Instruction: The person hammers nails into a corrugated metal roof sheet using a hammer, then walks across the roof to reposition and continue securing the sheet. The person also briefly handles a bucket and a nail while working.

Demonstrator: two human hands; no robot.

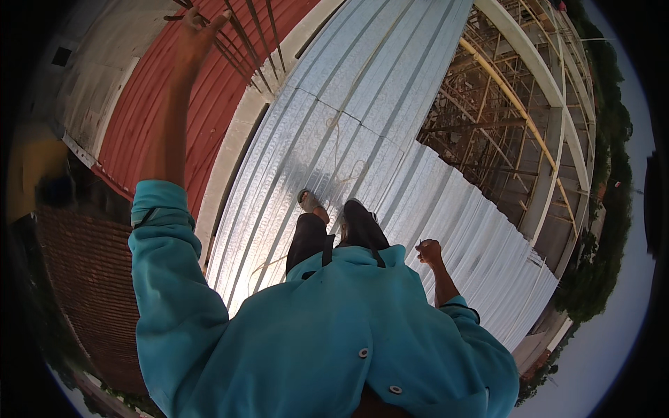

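My left hand reaches up at the far left to several upright steel rebar rods. Its fingers are around one of the rods, with the thumb standing apart. My right hand hangs low beside my hip, closed over the silvery corrugated metal sheets. Something tiny may show at its fingertips, too small to make out. Both my feet stand on the sheets, and a thin cord lies loosely across them.
Left of the sheets run a concrete ledge and red corrugated roofing. To the right, the sheets end at a jagged edge above an open drop with bamboo scaffolding. A curved concrete beam arches beyond it.
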